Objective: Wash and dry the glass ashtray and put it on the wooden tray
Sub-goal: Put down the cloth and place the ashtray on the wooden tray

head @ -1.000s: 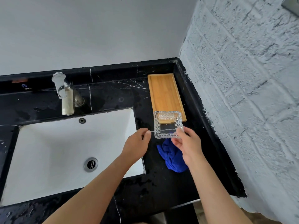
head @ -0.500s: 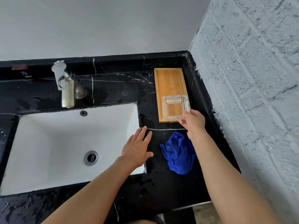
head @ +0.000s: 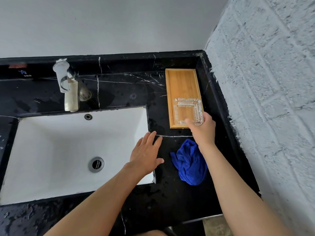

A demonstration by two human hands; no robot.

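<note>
1. Forearms are reaching in from the near edge, over a black marble counter [head: 119, 89] streaked with white veins.
2. Lying crumpled on the counter between the arms is a blue cloth [head: 189, 166], just right of the white sink [head: 51, 150] and touching neither hand.
3. Hovering over the sink's right rim, the left hand [head: 146, 155] is spreading its fingers flat, palm down, gripping nothing.
4. Farther off, the right hand [head: 202, 128] is pinching the near right corner of the glass ashtray [head: 188, 110], thumb on the near rim and fingers curling round the corner.
5. That ashtray is sitting at the near end of the wooden tray [head: 182, 82], which is lying lengthwise beside the painted brick wall [head: 264, 82] on the right.
6. Standing behind the sink at far left is a chrome faucet [head: 65, 82].
7. Showing on the back ledge at far left is small white lettering reading "COLD" [head: 27, 75], under a blue mark too blurred to read.
</note>
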